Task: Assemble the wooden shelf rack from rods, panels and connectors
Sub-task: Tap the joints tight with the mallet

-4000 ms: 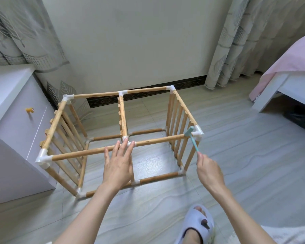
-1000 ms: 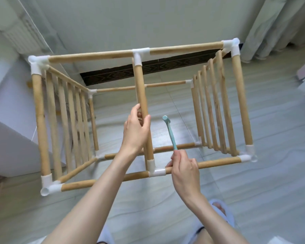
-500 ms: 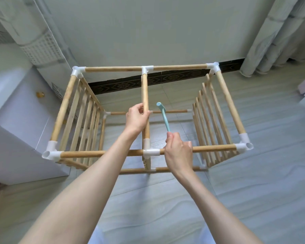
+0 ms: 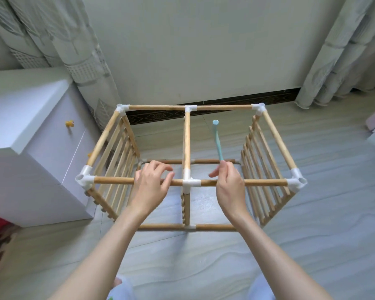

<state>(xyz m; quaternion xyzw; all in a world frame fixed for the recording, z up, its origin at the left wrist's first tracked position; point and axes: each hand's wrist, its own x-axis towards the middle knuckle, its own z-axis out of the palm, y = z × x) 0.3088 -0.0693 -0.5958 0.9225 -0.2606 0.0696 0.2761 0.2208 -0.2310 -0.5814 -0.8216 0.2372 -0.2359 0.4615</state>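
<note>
The left hand (image 4: 152, 182) has left the centre rod (image 4: 187, 144), loosely curled over the front rod (image 4: 115, 181) at 9 o'clock; the right hand (image 4: 228, 182) grips the hammer (image 4: 217, 139) (head up).

Right hand (image 4: 230, 182) covers the mallet (image 4: 217, 141) handle's lower end — grip detail hidden. Left hand (image 4: 152, 182) hides part of the front rod (image 4: 264, 182). Slippers (image 4: 121, 289) cut off by the bottom edge.

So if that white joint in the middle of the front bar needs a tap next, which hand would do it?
Probably the right hand: it grips the little blue hammer, raised just right of the middle joint. The left hand rests on the front bar, seemingly steadying the rack.
</note>
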